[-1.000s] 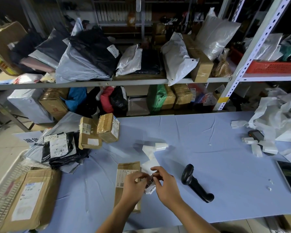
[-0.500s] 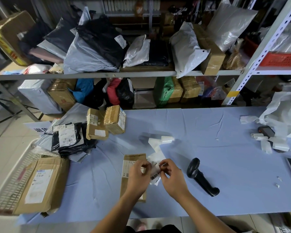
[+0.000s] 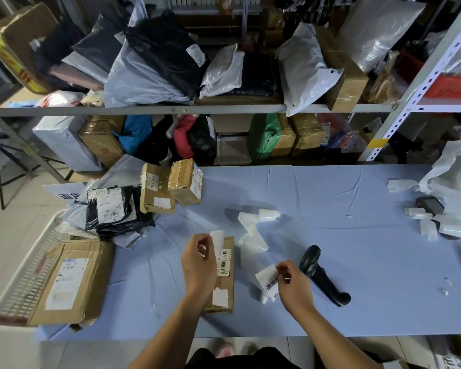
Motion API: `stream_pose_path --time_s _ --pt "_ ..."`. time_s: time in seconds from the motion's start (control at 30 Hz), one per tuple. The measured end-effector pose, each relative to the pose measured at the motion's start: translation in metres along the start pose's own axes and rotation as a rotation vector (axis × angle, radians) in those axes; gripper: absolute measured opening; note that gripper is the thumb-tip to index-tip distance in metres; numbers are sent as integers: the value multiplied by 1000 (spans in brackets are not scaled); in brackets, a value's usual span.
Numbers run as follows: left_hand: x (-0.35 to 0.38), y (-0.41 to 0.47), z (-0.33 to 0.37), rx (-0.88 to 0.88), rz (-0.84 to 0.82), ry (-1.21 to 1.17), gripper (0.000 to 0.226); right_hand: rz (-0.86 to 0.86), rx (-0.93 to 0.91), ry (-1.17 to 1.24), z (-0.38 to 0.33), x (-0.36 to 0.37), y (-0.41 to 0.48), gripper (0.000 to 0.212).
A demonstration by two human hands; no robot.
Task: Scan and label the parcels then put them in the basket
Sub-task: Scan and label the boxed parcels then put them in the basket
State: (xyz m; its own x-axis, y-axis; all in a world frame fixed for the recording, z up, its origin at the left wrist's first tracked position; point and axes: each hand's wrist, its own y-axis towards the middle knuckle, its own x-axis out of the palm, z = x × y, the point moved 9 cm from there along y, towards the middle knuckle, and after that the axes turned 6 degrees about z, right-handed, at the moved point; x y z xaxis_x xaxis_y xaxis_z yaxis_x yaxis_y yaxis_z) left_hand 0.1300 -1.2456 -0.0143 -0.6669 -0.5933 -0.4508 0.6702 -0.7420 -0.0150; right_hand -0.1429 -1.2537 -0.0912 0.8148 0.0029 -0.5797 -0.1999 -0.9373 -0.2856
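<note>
A small brown cardboard parcel [image 3: 224, 275] with barcode stickers lies on the blue table in front of me. My left hand [image 3: 198, 265] hovers over its left side and pinches a blank white label [image 3: 218, 239] that stands up above the parcel. My right hand [image 3: 293, 283] is off to the right and pinches a printed label strip [image 3: 267, 284]. The black handheld scanner [image 3: 322, 275] lies on the table just right of my right hand. A white mesh basket [image 3: 24, 283] at the table's left end holds a large cardboard parcel [image 3: 69, 283].
Two small boxes [image 3: 171, 186] and black and grey mailer bags [image 3: 112, 209] are piled at the table's left. A curled label strip [image 3: 253, 230] lies beyond the parcel. White backing paper and a handheld device [image 3: 430, 205] sit at the right. Shelves of parcels [image 3: 224, 75] stand behind.
My hands, together over the parcel before, have drawn apart. The left now holds a blank label above the parcel; the right has carried the printed strip to the right.
</note>
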Motion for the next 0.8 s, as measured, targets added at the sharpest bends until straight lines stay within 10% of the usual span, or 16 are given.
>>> stream_pose_path --time_s 0.2,0.4,0.57,0.7,0.8 --pt "-4 -4 24 406 57 203 14 192 65 24 -15 -15 0 19" --pt "1 -35 59 898 104 339 15 -247 279 608 -92 34 -20 19" --pt "10 -56 54 1150 -6 411 9 -236 341 692 -105 39 -20 32" --pt "2 -48 37 1040 -90 452 31 -231 309 637 -99 43 -21 31" --pt "-13 -25 12 490 -240 274 62 -240 291 637 -92 49 -26 26"
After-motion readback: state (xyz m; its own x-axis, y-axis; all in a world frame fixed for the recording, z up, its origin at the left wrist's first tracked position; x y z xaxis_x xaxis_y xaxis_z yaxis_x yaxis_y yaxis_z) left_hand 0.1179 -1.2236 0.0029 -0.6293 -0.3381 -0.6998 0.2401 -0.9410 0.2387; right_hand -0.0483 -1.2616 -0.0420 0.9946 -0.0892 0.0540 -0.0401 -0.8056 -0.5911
